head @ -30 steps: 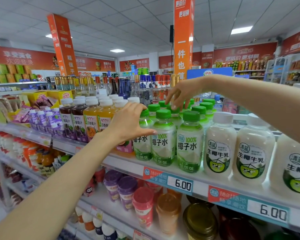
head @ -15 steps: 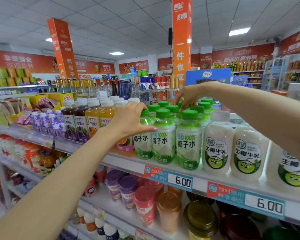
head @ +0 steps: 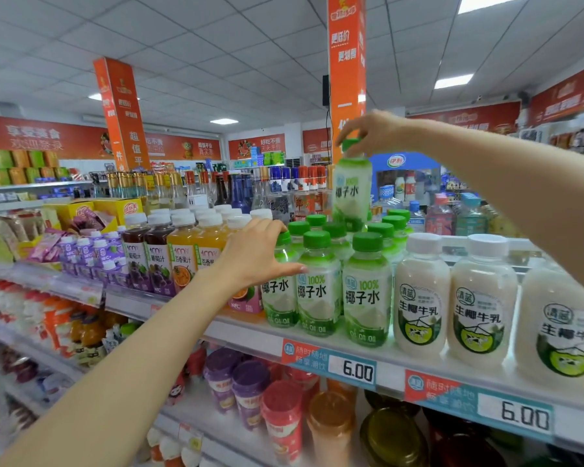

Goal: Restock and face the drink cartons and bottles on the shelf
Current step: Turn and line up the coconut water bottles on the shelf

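Lower shelf: lidded plastic cups in purple, red and orange (head: 250,382) stand nearest, under the top shelf.
Shelf edge: a red-and-teal price label reading 6.00 (head: 331,364) sits on the white shelf rail (head: 243,335).
Front row: clear green-capped coconut-water bottles with white-and-green labels (head: 366,291) stand upright, side by side. White-capped milky coconut-milk bottles (head: 420,298) are just to their right.
Left hand (head: 253,261): curled round the leftmost front bottle (head: 279,298), thumb across its front, fingers up by the cap.
Beside it: white-capped purple and orange juice bottles (head: 169,261) stand to the left.
Right hand (head: 375,131): well apart from the left. Its fingertips pinch the green cap of a single coconut-water bottle (head: 351,193), which hangs upright in the air above the back rows.
Far: glass liquor bottles (head: 284,190), then an orange square pillar (head: 346,79).
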{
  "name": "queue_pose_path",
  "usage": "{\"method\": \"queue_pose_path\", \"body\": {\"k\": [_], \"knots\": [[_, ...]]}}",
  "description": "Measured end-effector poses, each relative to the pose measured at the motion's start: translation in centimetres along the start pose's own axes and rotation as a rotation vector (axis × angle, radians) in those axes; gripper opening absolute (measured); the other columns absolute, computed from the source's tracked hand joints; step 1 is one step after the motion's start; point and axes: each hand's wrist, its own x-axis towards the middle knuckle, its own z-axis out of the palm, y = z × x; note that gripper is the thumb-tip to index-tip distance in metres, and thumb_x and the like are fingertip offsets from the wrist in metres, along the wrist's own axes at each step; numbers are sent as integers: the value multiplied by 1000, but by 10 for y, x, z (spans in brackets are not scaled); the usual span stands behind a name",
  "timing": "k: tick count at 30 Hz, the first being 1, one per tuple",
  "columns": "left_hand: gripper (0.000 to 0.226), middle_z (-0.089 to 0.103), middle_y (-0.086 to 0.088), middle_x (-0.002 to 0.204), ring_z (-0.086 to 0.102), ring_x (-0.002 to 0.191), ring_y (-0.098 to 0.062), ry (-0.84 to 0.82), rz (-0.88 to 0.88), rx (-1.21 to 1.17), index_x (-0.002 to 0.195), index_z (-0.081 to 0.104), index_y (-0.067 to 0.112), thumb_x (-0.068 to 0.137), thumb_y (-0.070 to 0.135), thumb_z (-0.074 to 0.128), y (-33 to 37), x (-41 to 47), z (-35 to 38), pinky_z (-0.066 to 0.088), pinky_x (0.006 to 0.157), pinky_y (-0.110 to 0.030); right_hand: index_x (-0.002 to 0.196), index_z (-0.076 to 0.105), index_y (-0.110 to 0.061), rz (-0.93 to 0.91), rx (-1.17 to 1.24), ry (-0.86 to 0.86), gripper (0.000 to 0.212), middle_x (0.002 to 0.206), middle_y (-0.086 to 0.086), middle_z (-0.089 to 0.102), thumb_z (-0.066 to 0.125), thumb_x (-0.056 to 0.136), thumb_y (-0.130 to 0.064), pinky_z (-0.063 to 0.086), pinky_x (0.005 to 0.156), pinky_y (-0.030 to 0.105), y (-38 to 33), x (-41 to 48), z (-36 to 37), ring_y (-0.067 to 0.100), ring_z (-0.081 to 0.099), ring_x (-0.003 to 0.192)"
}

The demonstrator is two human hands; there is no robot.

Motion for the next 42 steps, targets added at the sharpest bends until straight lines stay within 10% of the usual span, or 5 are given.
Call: {"method": "queue_pose_path", "body": {"k": [5,12,16,24,42], "knots": [[81,37,-1,148,36,134,-17,-39,-31,-97,143,33,19,80,67,50,1,-6,-3,32,107,-35,120,58,-22,-71,246,246,30,117,2,60,60,91,-16,54,89,35,-25,-3,-32,22,61,101],[92,42,11,142,42,126,-2,101,-129,-941,141,34,24,69,78,55,-1,-25,-23,34,107,-26,110,61,-21,-200,426,157,21,99,-7,63,62,89,-18,52,68,13,-70,-24,-34,12,61,86],[112,50,25,118,50,101,17,167,-131,-1157,137,35,26,46,87,58,8,-44,-42,41,70,2,104,63,-21,-231,474,53,19,93,1,68,67,86,-19,55,74,23,-95,-38,-6,21,64,86],[78,56,11,113,56,111,-15,400,-433,-925,131,41,17,69,52,73,23,-80,-27,43,85,-26,100,72,-18,-208,604,99,28,50,-19,60,78,75,-30,39,51,8,-136,-62,62,-4,50,48],[77,69,-6,112,65,104,-25,105,-257,-1657,117,60,15,52,49,84,-27,-155,10,55,79,-33,100,69,-16,-192,1210,-281,26,96,-1,72,64,74,-16,54,82,22,-150,-83,132,14,68,90]]}}
